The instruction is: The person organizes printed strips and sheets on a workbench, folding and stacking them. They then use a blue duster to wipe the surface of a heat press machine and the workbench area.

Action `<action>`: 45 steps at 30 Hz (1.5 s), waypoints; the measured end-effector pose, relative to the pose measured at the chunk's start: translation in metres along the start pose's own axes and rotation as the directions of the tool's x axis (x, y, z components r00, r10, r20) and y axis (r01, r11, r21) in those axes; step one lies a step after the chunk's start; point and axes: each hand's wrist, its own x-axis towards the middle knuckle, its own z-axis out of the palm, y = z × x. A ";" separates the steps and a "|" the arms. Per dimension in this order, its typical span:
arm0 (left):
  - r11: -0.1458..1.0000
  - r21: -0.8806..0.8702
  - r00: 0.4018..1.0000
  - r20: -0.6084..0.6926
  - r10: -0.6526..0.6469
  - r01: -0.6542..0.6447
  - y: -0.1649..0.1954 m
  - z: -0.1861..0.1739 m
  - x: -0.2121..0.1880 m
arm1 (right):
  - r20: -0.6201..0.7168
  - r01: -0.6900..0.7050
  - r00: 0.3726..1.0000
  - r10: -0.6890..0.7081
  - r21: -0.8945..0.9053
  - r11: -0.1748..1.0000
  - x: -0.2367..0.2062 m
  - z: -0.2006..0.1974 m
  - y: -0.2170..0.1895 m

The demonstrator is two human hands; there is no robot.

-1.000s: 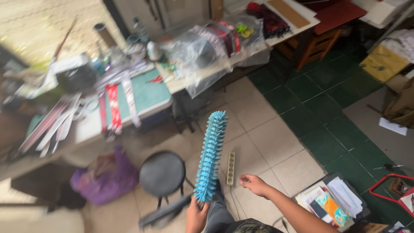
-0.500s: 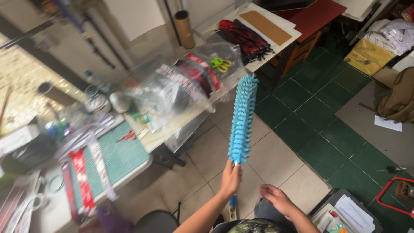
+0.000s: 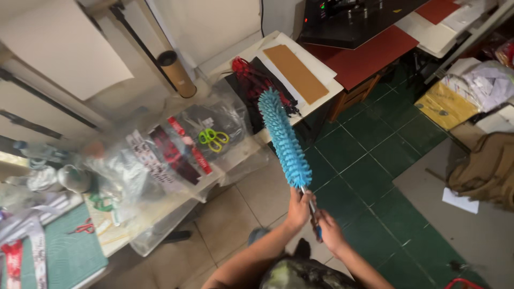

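Gripping duster handle: left hand (image 3: 299,206) and right hand (image 3: 327,231), fingers wrapped | blue duster (image 3: 284,138) long axis tilted, head pointing up-left toward table (image 3: 321,80)

There was one blue duster (image 3: 284,138), two hands, left (image 3: 299,207) and right (image 3: 329,231), one green pair of scissors (image 3: 213,138), one cardboard tube (image 3: 176,73).

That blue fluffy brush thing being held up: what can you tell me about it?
The blue duster has a long head of soft, nubby, chenille-like strands around a thin metal-looking stem. It tilts up and leftward, its tip toward the cluttered table. The left hand grips the stem just below the head; the right hand holds the blue handle end lower down. Nothing else touches it.
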 end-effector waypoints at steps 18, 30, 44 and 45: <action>0.656 0.679 0.922 -0.380 -0.071 0.331 0.121 0.089 0.476 | -0.204 0.146 0.959 -0.195 -0.234 0.961 0.347 -0.208 -0.242; 0.483 0.524 0.534 -0.835 0.130 0.701 0.076 0.123 0.585 | 0.083 0.115 0.992 -0.091 -0.346 0.931 0.554 -0.255 -0.323; 0.377 0.363 0.425 -0.900 -0.094 0.852 0.097 0.131 0.604 | 0.531 0.317 0.844 -0.074 -0.382 0.868 0.676 -0.248 -0.414; 0.357 0.389 0.441 -0.894 -0.075 0.849 0.101 0.131 0.603 | 0.544 0.317 0.836 -0.075 -0.367 0.875 0.677 -0.244 -0.413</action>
